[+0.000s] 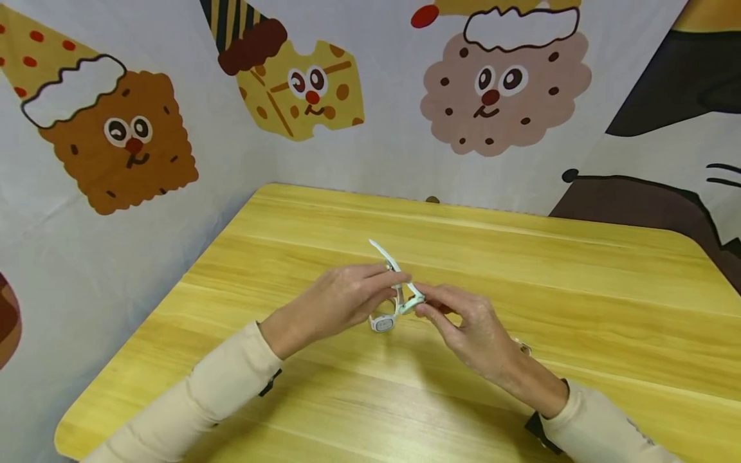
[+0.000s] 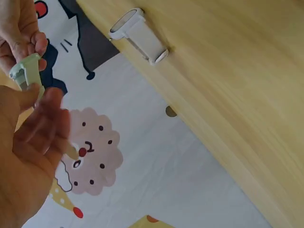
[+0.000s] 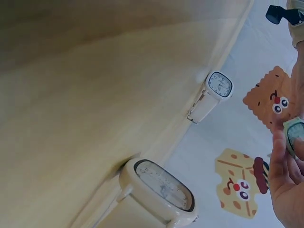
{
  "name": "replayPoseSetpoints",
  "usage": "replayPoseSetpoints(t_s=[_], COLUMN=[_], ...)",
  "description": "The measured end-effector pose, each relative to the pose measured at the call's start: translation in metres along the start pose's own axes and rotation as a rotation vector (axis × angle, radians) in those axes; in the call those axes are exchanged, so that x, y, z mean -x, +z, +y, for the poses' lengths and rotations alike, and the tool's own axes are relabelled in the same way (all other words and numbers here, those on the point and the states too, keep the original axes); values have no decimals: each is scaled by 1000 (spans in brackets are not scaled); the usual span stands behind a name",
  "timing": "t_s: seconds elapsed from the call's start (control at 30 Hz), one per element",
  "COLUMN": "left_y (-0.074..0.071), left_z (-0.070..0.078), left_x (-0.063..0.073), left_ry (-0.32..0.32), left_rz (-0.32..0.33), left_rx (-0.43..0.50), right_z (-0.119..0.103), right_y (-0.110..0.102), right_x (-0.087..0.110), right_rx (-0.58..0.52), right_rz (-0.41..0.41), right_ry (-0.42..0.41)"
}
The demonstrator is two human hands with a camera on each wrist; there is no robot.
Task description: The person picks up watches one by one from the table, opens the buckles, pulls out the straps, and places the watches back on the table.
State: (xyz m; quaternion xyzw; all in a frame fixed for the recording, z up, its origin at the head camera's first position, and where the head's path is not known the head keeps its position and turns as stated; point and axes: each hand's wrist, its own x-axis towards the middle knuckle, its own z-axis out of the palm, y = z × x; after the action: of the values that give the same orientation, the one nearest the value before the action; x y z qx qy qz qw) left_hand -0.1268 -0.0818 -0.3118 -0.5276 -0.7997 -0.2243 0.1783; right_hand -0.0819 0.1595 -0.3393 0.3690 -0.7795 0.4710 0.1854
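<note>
Up off the table, a pale green wristwatch (image 1: 412, 302) is between both hands, its strap (image 1: 383, 253) pointing up and away. My left hand (image 1: 353, 292) pinches the strap; in the left wrist view its thumb lies against the green band (image 2: 32, 72). The right hand (image 1: 471, 321) grips the other side, by the case, with thumb and fingers. In the right wrist view the green watch's dial (image 3: 295, 133) faces the camera, partly covered by the thumb. A white wristwatch (image 1: 383, 323) stands on the table just below the hands.
Another watch, cream-coloured (image 3: 156, 190), rests on the table close to the right wrist; in the head view the forearm mostly hides it. The yellow wooden table (image 1: 324, 411) ends at a cloth backdrop (image 1: 393, 161) with cartoon prints behind and at left.
</note>
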Motion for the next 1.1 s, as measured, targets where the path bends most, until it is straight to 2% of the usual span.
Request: replayPoseSetpoints(t_s=[0.2, 0.4, 0.7, 0.83, 0.97, 1.1], left_y=[2, 2, -3, -4, -6, -7], left_z=[-3, -6, -12, -16, -22, -27], left_x=[3, 6, 12, 16, 22, 28], left_ry=[69, 115, 42, 10, -25, -52], left_rz=[19, 40, 73, 61, 39, 21], left_rx=[-105, -135, -88, -50, -19, -23], right_z=[0, 0, 1, 3, 5, 7], right_y=[1, -2, -22, -28, -31, -33], right_x=[0, 1, 7, 11, 13, 13], right_rx=[20, 61, 203, 279, 347, 432], right_rz=[-42, -76, -51, -92, -155, -182], right_ry=[46, 78, 236, 281, 270, 185])
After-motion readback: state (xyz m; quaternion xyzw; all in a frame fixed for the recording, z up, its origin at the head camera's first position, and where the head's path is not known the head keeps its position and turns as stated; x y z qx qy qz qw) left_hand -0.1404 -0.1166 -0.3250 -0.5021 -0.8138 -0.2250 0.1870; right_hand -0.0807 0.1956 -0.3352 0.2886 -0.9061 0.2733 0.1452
